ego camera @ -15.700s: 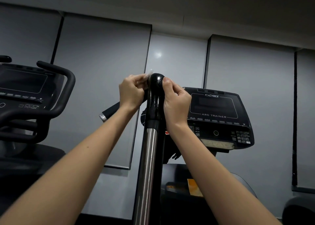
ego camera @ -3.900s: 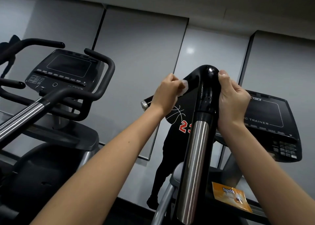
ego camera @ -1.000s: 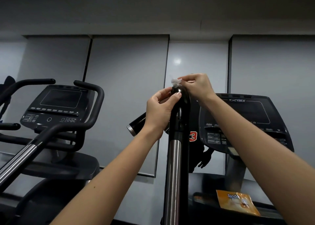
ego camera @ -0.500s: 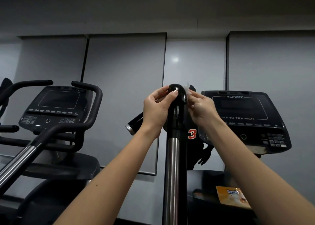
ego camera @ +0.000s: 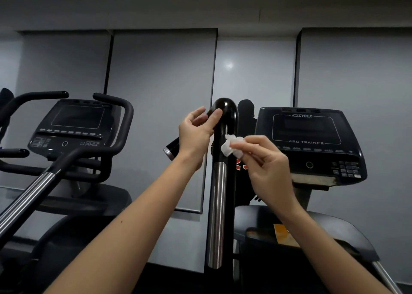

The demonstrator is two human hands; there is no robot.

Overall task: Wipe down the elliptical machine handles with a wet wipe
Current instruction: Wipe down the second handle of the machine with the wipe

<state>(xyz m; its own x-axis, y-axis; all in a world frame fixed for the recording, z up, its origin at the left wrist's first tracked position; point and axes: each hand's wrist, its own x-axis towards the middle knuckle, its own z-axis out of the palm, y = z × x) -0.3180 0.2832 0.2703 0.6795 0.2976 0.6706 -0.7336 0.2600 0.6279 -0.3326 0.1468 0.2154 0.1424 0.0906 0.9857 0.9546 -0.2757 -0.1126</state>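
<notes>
Beside the handle [ego camera: 224, 124], the right hand [ego camera: 269, 166] is pinching the wipe [ego camera: 230, 145] and the left hand [ego camera: 196, 131], loosely spread, is touching the bend; wrapping the wipe round is likely wiping better.

An orange packet [ego camera: 283, 235] lies on the machine's dark housing [ego camera: 330, 224].

Upright black handle [ego camera: 225, 124] of the elliptical, curved at its top, with a chrome tube below. The left hand [ego camera: 196, 133] lays loosely extended fingers against the handle's left side just under the curve. The right hand [ego camera: 267, 166] pinches a crumpled white wet wipe [ego camera: 230, 145] at the handle's right edge, lower down. Behind at right is a console [ego camera: 310, 142] marked CYBEX ARC TRAINER.
</notes>
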